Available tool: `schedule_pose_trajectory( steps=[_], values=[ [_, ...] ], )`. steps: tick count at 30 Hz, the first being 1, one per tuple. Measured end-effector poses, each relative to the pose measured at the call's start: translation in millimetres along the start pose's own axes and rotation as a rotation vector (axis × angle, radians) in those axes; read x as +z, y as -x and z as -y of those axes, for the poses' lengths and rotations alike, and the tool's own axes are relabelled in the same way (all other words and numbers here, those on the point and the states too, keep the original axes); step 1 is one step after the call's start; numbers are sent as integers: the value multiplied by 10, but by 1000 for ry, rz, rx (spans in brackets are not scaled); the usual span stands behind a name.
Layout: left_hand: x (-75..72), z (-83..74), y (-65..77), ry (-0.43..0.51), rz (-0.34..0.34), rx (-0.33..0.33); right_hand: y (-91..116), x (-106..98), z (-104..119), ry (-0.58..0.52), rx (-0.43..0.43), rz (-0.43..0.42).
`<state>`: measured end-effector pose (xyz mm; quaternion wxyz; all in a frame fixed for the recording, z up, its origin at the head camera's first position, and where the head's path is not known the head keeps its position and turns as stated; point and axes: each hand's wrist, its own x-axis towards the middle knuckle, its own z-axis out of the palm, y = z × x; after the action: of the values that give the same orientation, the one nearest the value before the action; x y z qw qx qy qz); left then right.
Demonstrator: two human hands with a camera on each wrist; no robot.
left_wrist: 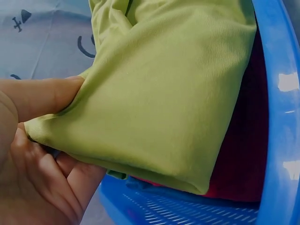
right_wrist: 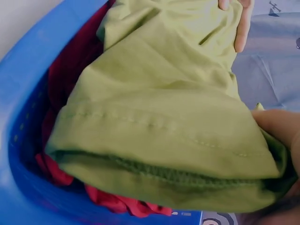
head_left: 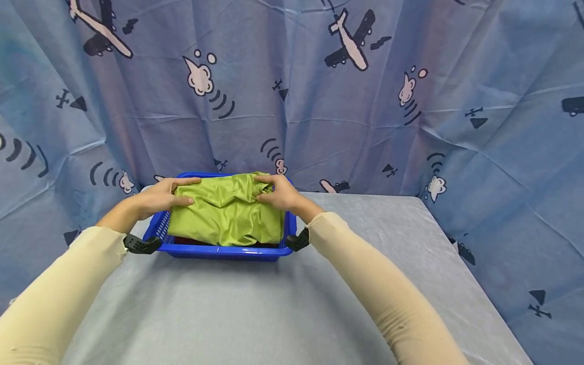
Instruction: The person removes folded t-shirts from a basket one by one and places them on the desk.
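Observation:
A folded lime-green garment [head_left: 223,210] lies in the blue plastic basket [head_left: 223,252], over dark red cloth [left_wrist: 239,150]. My left hand [head_left: 159,196] holds its far left corner. In the left wrist view the thumb is on one face of the fold, with the fingers underneath. At the far right corner my right hand [head_left: 280,193] pinches the garment between thumb and fingers. The right wrist view shows a stitched hem on this side; the fingertips there are partly hidden by fabric. Brighter red cloth [right_wrist: 112,200] shows below the hem.
The basket stands at the back left of a table with a grey cover [head_left: 219,309]. Close behind it hangs a blue curtain [head_left: 246,76] printed with planes, which also runs along the right side.

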<state>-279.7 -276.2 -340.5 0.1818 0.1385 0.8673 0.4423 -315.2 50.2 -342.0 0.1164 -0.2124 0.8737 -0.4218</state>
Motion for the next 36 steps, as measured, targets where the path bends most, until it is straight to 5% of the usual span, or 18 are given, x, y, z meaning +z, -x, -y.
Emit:
schedule_pose_trajectory(
  steps=[20, 36],
  values=[
    [-59, -546, -9, 182, -33, 129, 170, -680, 49, -220, 52, -20],
    [207, -914, -357, 203, -11, 211, 369, -1252, -168, -283, 124, -29]
  ],
)
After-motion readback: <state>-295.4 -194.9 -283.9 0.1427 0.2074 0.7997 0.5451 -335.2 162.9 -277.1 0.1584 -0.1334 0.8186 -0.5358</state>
